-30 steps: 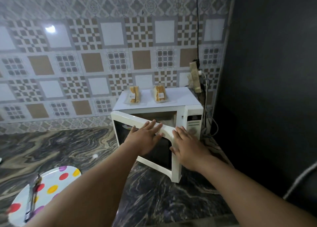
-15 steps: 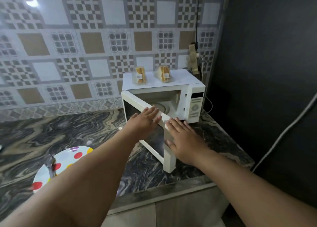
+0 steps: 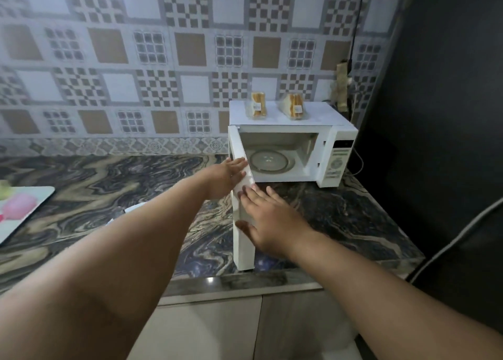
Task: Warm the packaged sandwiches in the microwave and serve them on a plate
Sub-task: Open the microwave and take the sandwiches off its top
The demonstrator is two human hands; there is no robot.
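A white microwave (image 3: 337, 155) stands at the back right of the marbled counter. Its door (image 3: 243, 250) is swung wide and points towards me, baring the glass turntable (image 3: 269, 161) in an empty cavity. Two packaged sandwiches (image 3: 257, 108) (image 3: 294, 106) sit side by side on the microwave's top. My left hand (image 3: 231, 174) lies flat on the door's outer face, fingers apart. My right hand (image 3: 269, 218) rests flat against the door's inner side and free edge. A sliver of the plate (image 3: 130, 210) shows behind my left forearm.
A pale tray (image 3: 32, 204) with pink and green items lies at the left edge of the counter. A wall plug and cord (image 3: 341, 87) hang behind the microwave. A dark wall (image 3: 435, 114) and a grey cable (image 3: 449, 248) bound the right side.
The microwave door has swung from half open to wide open, with both hands staying on it. My view has pulled back and left, and my left arm now hides most of the plate.
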